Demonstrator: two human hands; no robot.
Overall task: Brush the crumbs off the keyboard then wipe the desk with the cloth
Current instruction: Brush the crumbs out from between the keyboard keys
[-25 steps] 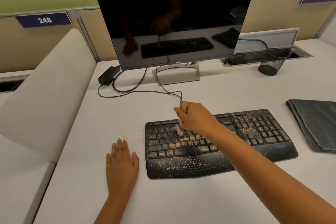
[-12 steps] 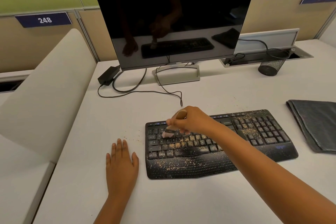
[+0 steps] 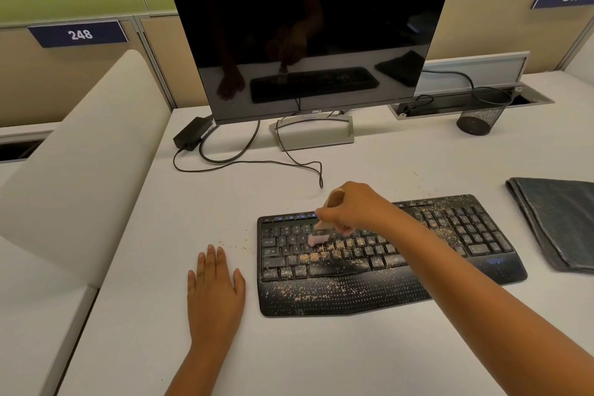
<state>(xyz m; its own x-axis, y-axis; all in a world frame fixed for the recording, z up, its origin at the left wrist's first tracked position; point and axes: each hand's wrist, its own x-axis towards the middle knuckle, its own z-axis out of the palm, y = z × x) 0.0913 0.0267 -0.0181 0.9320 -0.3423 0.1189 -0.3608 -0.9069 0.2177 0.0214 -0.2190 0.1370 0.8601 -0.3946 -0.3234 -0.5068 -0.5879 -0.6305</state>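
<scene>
Over the keyboard's (image 3: 385,254) upper-left keys, the right hand (image 3: 356,207) grips a small wooden-handled brush (image 3: 324,222), pale bristles down on the key rows! Crumbs (image 3: 321,291) speckle the middle keys and the palm rest. Left of the keyboard, the left hand (image 3: 215,292) lies flat on the desk (image 3: 289,357), fingers straight, holding nothing. Right of the keyboard, well apart, sits the folded dark cloth (image 3: 559,222). Behind the keyboard stands the dark monitor (image 3: 308,32).
</scene>
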